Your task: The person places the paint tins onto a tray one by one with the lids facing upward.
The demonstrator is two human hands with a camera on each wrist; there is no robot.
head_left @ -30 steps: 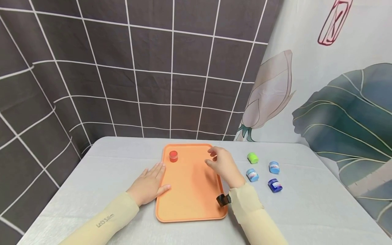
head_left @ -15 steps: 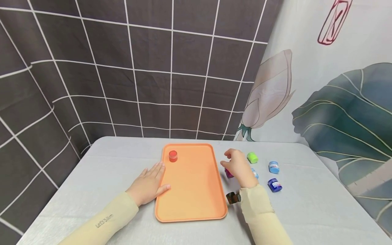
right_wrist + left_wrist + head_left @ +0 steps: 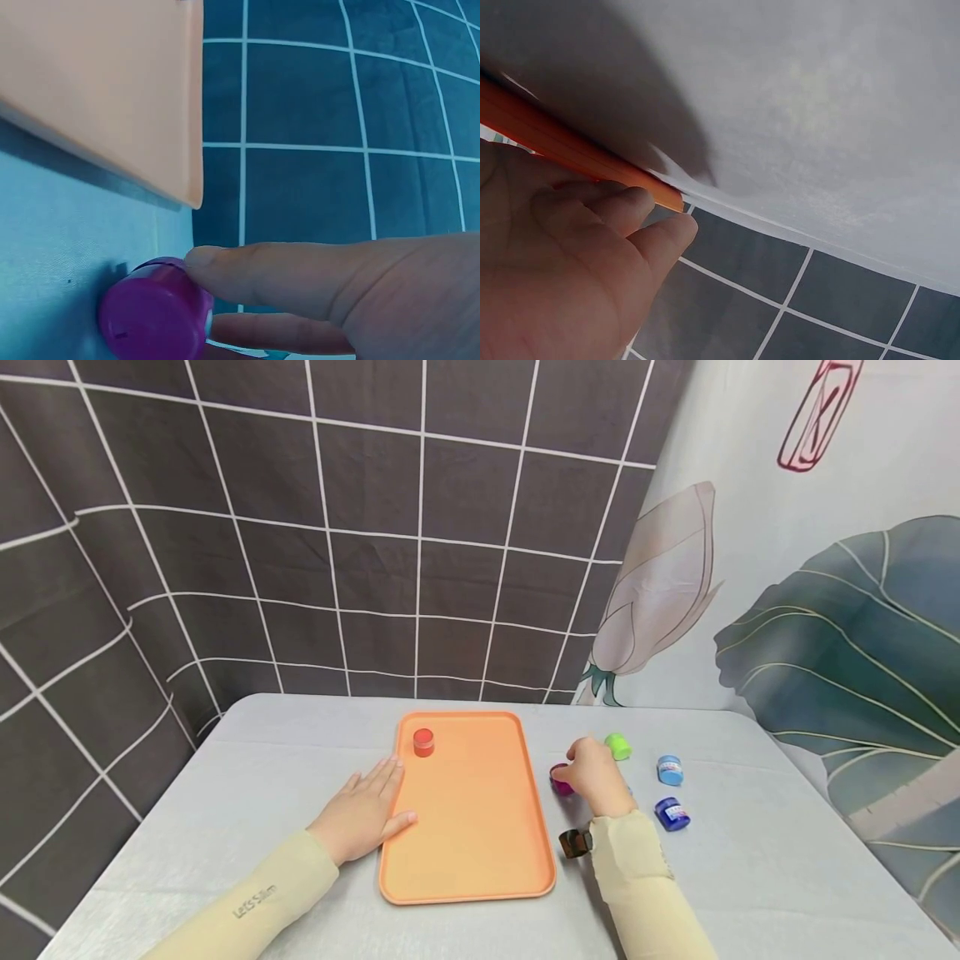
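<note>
A small purple jar point(image 3: 561, 780) lies on the table just right of the orange tray point(image 3: 465, 827). My right hand point(image 3: 597, 777) pinches it; in the right wrist view the thumb point(image 3: 255, 274) lies against the purple jar point(image 3: 154, 315), with fingers partly hidden beyond it. My left hand point(image 3: 363, 814) rests with straight fingers on the tray's left edge. In the left wrist view, the left hand point(image 3: 570, 255) is beside the tray's orange rim point(image 3: 577, 154). A small red jar point(image 3: 423, 742) stands in the tray's far left corner.
Right of my right hand are a green jar point(image 3: 618, 746), a light blue jar point(image 3: 670, 770) and a dark blue jar point(image 3: 672, 814). Another light blue jar is almost wholly hidden behind that hand. A dark tiled-pattern cloth point(image 3: 375, 568) hangs behind the table point(image 3: 765, 860).
My right hand has moved right, from over the tray to the purple jar, and its thumb and fingers have closed on it. The left hand has stayed on the tray's edge.
</note>
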